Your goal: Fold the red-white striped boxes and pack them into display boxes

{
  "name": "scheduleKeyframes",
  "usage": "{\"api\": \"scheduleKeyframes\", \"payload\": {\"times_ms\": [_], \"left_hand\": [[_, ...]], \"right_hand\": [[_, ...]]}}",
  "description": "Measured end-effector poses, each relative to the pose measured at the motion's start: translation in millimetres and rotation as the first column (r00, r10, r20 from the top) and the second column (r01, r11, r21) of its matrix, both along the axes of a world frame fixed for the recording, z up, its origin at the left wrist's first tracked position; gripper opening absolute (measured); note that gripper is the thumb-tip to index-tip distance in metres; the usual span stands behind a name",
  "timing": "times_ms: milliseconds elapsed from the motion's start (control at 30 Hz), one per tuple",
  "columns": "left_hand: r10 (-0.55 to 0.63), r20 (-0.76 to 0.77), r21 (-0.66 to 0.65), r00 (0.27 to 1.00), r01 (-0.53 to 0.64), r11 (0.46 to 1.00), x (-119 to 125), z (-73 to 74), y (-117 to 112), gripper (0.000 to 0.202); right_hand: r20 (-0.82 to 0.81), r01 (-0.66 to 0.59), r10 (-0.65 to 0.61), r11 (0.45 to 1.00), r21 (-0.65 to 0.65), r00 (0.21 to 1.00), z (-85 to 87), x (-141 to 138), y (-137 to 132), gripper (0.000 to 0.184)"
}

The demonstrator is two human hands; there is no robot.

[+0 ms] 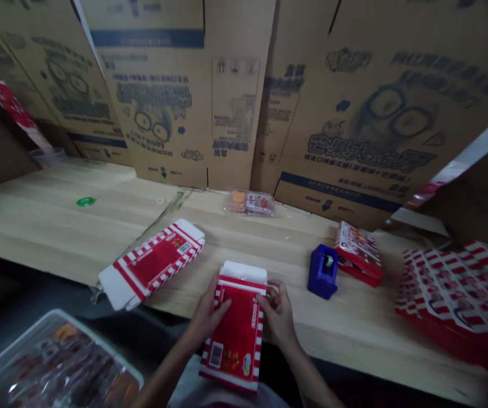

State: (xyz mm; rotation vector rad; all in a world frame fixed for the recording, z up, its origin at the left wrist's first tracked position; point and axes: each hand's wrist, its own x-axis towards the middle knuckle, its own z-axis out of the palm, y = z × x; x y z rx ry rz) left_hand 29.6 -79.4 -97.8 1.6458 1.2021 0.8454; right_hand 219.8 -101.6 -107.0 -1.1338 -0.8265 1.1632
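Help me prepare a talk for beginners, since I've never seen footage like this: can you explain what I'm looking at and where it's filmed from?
There is no machine here, just a person's two bare hands. The single picture comes from a camera on their head, looking forward and down.

The left hand and right hand hold a red carton by its sides.

On the wooden table are a second striped carton, a clear plastic pack, a small green item, and a blue tape dispenser beside a printed box. More striped packaging sits at the right. Printed cardboard stands behind, and a tub of wrapped items is at lower left.
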Motion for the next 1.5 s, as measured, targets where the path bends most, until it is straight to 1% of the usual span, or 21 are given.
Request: {"api": "scheduleKeyframes", "payload": {"times_ms": [33, 100, 167, 267, 367, 433, 500, 567, 667, 700, 733, 767, 800, 867, 933, 1033, 1100, 1167, 1267, 1400, 1500], "left_hand": [[-0.024, 0.054, -0.017, 0.998, 0.025, 1.0, -2, -0.6, -1, 0.072], [-0.038, 0.093, -0.03, 0.995, 0.041, 0.999, -5, -1.1, -3, 0.072], [-0.045, 0.101, -0.039, 0.994, 0.049, 0.998, -6, -1.9, -8, 0.07], [-0.062, 0.117, -0.043, 0.991, 0.067, 0.997, -7, -4.9, -13, 0.063], [-0.085, 0.053, -0.004, 0.995, 0.085, 0.996, -9, -5.4, -11, 0.053], [-0.109, -0.013, 0.029, 0.994, 0.109, 0.994, -10, -2.7, -6, 0.038], [-0.116, -0.023, 0.064, 0.993, 0.117, 0.991, -10, 1.3, 1, 0.023], [-0.102, 0.036, 0.077, 0.994, 0.099, 0.992, -8, 3.8, 6, 0.02], [-0.047, 0.186, 0.021, 0.981, 0.044, 0.999, -4, 0.7, 10, 0.024], [-0.017, 0.232, -0.02, 0.973, 0.022, 1.0, -3, -2.1, 10, 0.025], [0.023, 0.275, -0.067, 0.961, -0.004, 0.998, -2, -5.0, 9, 0.023], [0.065, 0.314, -0.111, 0.947, -0.031, 0.993, -1, -7.6, 9, 0.019], [0.104, 0.347, -0.15, 0.932, -0.054, 0.987, -1, -9.4, 9, 0.015], [0.135, 0.386, -0.186, 0.913, -0.067, 0.98, -2, -9.3, 10, 0.02], [0.059, 0.355, -0.13, 0.933, -0.013, 0.991, -4, -3.5, 12, 0.026], [-0.127, 0.195, 0.007, 0.972, 0.128, 0.992, -9, 11.5, 15, 0.02], [-0.193, 0.121, 0.032, 0.974, 0.191, 0.981, -13, 20.8, 17, 0.02], [-0.221, 0.095, 0.017, 0.971, 0.22, 0.975, -14, 26.2, 17, 0.023], [-0.227, 0.075, 0.003, 0.971, 0.228, 0.974, -15, 26.1, 20, 0.031], [-0.219, 0.044, -0.003, 0.975, 0.219, 0.976, -17, 24.2, 30, 0.02], [-0.226, 0.021, -0.023, 0.974, 0.227, 0.974, -17, 29.6, 39, 0.018]], "right_hand": [[0.005, -0.022, 0.022, 1.0, -0.018, 1.0, -0.3, 3, -4, 0.047], [0.042, -0.045, 0.047, 0.998, -0.05, 0.998, -3.8, 8, -11, 0.055], [0.118, -0.055, 0.064, 0.996, -0.077, 0.991, -8.9, 11, -19, 0.055], [0.303, -0.039, 0.057, 0.997, -0.066, 0.951, -12.9, 15, -27, 0.044], [0.458, -0.085, 0.077, 0.996, -0.003, 0.886, -9.8, 20, -30, 0.026], [0.522, -0.134, 0.092, 0.99, 0.042, 0.848, -6.3, 22, -28, 0.018], [0.555, -0.168, 0.091, 0.982, 0.088, 0.827, -3.7, 23, -25, 0.014], [0.548, -0.176, 0.087, 0.978, 0.11, 0.832, -2.5, 21, -22, 0.014], [0.422, -0.084, 0.049, 0.994, 0.066, 0.905, -2.9, 16, -18, 0.012], [0.36, -0.036, 0.019, 0.999, 0.04, 0.933, -3.3, 14, -16, 0.015], [0.306, 0.002, -0.006, 1.0, 0.014, 0.952, -3.6, 12, -15, 0.024], [0.267, 0.011, -0.009, 1.0, -0.008, 0.964, -3.7, 11, -13, 0.031], [0.246, -0.008, 0.013, 1.0, -0.024, 0.969, -3.6, 11, -12, 0.034], [0.248, -0.089, 0.096, 0.995, -0.038, 0.964, -2.6, 13, -10, 0.023], [0.276, -0.146, 0.144, 0.989, -0.013, 0.95, -0.5, 18, -9, 0.015], [0.346, -0.179, 0.15, 0.982, 0.055, 0.926, 4.7, 26, -10, 0.015], [0.383, -0.234, 0.189, 0.97, 0.072, 0.904, 9.0, 30, -9, 0.019], [0.404, -0.271, 0.227, 0.961, 0.054, 0.886, 12.8, 32, -8, 0.025], [0.403, -0.302, 0.285, 0.953, -0.023, 0.87, 15.7, 33, -4, 0.025], [0.415, -0.328, 0.35, 0.936, -0.124, 0.84, 19.8, 33, 3, 0.018], [0.437, -0.345, 0.375, 0.927, -0.15, 0.818, 27.3, 35, 12, 0.016]]}}
